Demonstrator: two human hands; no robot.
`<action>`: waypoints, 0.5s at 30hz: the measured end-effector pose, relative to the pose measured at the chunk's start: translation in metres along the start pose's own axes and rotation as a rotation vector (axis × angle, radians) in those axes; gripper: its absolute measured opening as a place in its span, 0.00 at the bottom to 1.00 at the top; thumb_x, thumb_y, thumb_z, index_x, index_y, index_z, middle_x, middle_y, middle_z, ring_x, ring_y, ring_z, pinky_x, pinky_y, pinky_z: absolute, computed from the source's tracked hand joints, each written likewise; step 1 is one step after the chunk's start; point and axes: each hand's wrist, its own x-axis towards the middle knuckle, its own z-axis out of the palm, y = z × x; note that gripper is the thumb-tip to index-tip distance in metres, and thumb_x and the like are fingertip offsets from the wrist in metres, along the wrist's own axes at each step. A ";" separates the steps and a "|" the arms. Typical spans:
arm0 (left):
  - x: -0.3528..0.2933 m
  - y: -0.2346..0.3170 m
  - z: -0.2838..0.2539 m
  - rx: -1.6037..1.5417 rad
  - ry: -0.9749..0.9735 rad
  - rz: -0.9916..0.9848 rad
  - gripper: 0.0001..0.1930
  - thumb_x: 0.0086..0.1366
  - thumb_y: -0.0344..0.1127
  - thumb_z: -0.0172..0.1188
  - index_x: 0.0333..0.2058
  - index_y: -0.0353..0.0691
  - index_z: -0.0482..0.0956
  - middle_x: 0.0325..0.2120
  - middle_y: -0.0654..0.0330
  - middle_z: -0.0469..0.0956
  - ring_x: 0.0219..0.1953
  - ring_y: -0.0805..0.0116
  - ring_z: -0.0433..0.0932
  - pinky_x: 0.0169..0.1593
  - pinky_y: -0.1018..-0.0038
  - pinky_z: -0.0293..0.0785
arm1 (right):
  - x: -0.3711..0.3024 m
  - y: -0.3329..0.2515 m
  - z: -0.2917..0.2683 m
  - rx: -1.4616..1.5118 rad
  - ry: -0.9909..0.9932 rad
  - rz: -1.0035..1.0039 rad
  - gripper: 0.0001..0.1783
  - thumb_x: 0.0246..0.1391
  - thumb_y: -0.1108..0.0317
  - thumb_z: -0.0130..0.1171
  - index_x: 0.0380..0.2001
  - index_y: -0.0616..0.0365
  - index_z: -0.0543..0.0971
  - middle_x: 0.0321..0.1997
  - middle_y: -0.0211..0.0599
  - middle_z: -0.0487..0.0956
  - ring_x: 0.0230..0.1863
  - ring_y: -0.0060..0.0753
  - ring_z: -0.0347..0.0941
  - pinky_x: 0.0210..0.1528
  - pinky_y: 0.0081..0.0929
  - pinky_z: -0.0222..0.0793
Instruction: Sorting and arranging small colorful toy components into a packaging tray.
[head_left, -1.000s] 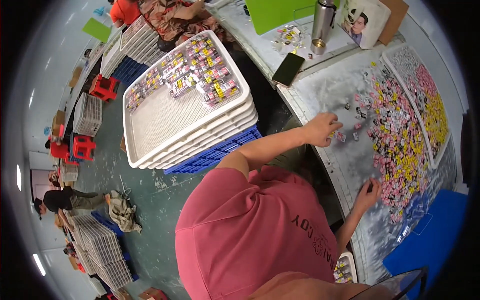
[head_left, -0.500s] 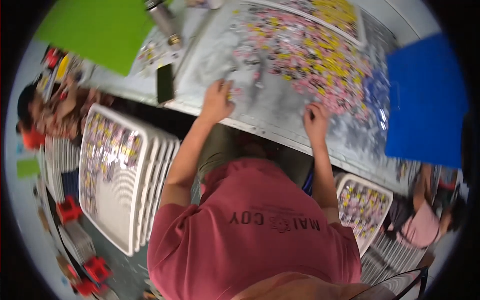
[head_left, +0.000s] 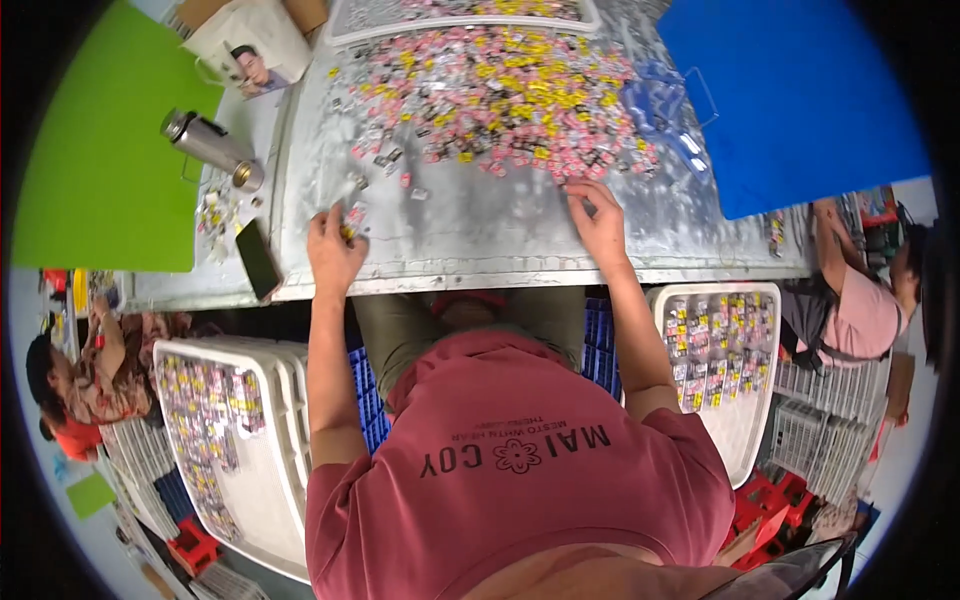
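Turned since half a second ago, the view now faces the near edge of the table (head_left: 470, 232) squarely, while both hands keep much the same places over it. Dull grey and smudged like scuffed metal, the table top bears a loose, grainy pile of small wrapped pieces (head_left: 520, 100) spread across its middle toward the far edge. Squarish and glossy, they show pink, yellow, black and whitish faces; a few stragglers (head_left: 385, 158) lie apart at the pile's left.

Near the table's near left corner, the left hand (head_left: 337, 258) has its fingers bent downward, a few pink, white and yellow pieces (head_left: 354, 215) just beside the tips; whether any is gripped I cannot tell. Toward the right, the right hand (head_left: 602, 228) reaches to the pile's near fringe, thumb and forefinger with a narrow gap between; I cannot tell if the tips pinch a piece.

Crumpled, bluish clear plastic (head_left: 665, 112) lies right of the pile, beside a smooth blue board (head_left: 790, 100). Near the left end stand a brushed-steel bottle (head_left: 208, 140) and a flat dark phone (head_left: 258, 260).
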 end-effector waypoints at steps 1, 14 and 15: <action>0.000 -0.002 0.001 -0.019 0.003 -0.023 0.34 0.51 0.33 0.65 0.59 0.33 0.74 0.53 0.38 0.72 0.52 0.40 0.75 0.56 0.56 0.74 | 0.003 0.001 -0.010 0.026 0.007 0.062 0.07 0.56 0.76 0.64 0.39 0.59 0.85 0.46 0.41 0.84 0.50 0.41 0.80 0.54 0.32 0.74; 0.039 -0.050 0.004 0.038 -0.020 -0.156 0.37 0.50 0.37 0.67 0.61 0.35 0.73 0.54 0.39 0.71 0.54 0.41 0.74 0.60 0.56 0.72 | 0.080 0.169 -0.141 -1.178 0.218 0.078 0.18 0.57 0.59 0.61 0.49 0.53 0.82 0.51 0.42 0.82 0.51 0.50 0.79 0.51 0.49 0.74; 0.041 -0.055 0.007 0.024 -0.001 -0.165 0.37 0.49 0.38 0.67 0.61 0.35 0.73 0.55 0.39 0.71 0.55 0.41 0.74 0.60 0.56 0.72 | 0.085 0.173 -0.143 -1.236 0.148 0.145 0.18 0.57 0.58 0.61 0.48 0.52 0.83 0.51 0.41 0.83 0.51 0.48 0.79 0.50 0.50 0.75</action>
